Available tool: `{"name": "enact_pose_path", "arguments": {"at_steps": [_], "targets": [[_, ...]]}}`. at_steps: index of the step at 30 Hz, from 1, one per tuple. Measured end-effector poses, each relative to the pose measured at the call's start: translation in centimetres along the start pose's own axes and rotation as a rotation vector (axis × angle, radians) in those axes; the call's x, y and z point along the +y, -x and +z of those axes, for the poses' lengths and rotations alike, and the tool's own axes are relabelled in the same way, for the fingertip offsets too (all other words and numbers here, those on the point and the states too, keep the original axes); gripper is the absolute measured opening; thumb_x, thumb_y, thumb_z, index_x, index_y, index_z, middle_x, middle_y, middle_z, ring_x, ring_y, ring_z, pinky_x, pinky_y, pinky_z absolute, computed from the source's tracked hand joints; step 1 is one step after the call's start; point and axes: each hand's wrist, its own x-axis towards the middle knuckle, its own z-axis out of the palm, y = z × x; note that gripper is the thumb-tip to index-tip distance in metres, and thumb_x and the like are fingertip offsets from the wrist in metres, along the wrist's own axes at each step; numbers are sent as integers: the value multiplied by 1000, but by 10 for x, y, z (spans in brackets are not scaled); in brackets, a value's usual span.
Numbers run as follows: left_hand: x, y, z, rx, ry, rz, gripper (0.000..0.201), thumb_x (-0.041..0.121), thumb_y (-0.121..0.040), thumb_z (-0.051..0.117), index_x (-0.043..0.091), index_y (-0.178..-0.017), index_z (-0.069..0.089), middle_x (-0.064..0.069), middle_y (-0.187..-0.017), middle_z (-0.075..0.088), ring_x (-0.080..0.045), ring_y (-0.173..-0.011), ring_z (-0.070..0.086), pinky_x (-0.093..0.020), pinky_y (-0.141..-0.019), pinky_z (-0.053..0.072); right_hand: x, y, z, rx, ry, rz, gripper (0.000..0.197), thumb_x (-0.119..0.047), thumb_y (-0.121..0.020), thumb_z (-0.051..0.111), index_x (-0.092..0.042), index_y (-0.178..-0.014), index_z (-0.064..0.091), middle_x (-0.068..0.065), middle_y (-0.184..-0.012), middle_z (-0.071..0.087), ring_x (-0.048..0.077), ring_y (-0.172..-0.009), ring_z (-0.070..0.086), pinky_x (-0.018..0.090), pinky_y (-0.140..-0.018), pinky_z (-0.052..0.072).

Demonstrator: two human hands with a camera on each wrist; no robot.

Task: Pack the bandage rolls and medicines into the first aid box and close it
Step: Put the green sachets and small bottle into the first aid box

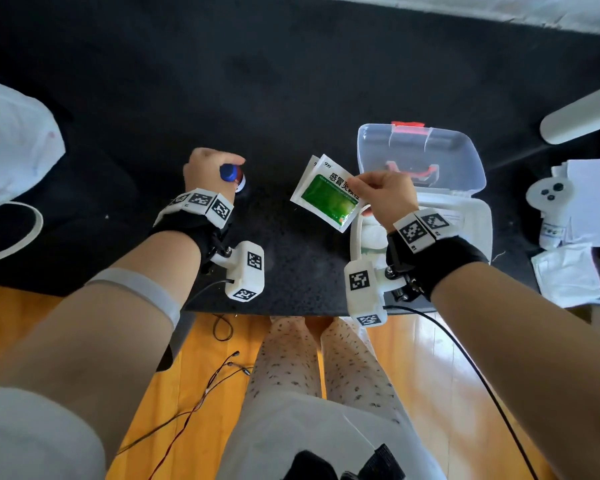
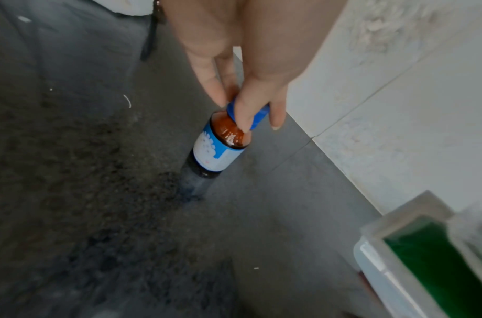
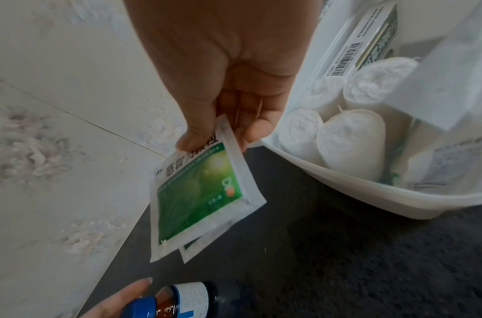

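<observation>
My left hand (image 1: pixel 208 168) grips the blue cap of a brown medicine bottle (image 2: pixel 221 146) with a blue and white label; its base touches the dark table. My right hand (image 1: pixel 385 195) pinches two green and white medicine sachets (image 1: pixel 326 194) by a corner, held in the air just left of the first aid box (image 1: pixel 478 233). The box stands open, its clear lid (image 1: pixel 420 150) tipped back. Inside lie several white bandage rolls (image 3: pixel 348 137) and a medicine carton (image 3: pixel 370 40). The bottle (image 3: pixel 180 301) and sachets (image 3: pixel 196 198) also show in the right wrist view.
A white controller (image 1: pixel 548 199) and folded white papers (image 1: pixel 568 271) lie at the table's right. A white bag (image 1: pixel 11 143) sits at the left. A white bar (image 1: pixel 582 116) crosses the far right. The table's front edge runs near my wrists.
</observation>
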Motion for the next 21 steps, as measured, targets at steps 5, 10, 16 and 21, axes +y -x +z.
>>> {"name": "enact_pose_path", "arguments": {"at_steps": [5, 10, 16, 21], "targets": [[-2, 8, -6, 37, -26, -49, 33, -7, -76, 57, 15, -99, 68, -14, -119, 57, -29, -108, 57, -25, -87, 43, 8, 2, -6, 32, -49, 2, 24, -28, -86, 63, -10, -99, 71, -1, -86, 66, 9, -59, 56, 30, -67, 56], [19, 24, -20, 81, 24, 5, 35, -2, -80, 56, 13, -110, 64, -13, -125, 55, -28, -116, 53, -29, -101, 40, 13, 3, -31, 67, -122, 22, 14, -31, -84, 64, -19, -88, 69, 2, -88, 67, 18, -64, 60, 39, -74, 56], [87, 48, -18, 155, 229, 145, 37, 2, -82, 54, 12, -117, 61, -6, -119, 54, -11, -100, 54, 5, -78, 33, 30, 12, -81, 127, -177, 20, 13, -32, -85, 63, -24, -74, 65, -2, -72, 65, 17, -67, 59, 32, -68, 56], [146, 74, 11, 80, 373, 297, 35, 11, -82, 50, 14, -114, 63, 0, -111, 55, 19, -83, 50, 1, -77, 36, 69, 24, -126, 246, -182, 76, 14, -36, -81, 64, -28, -70, 66, -6, -65, 63, 20, -65, 62, 39, -73, 57]]}}
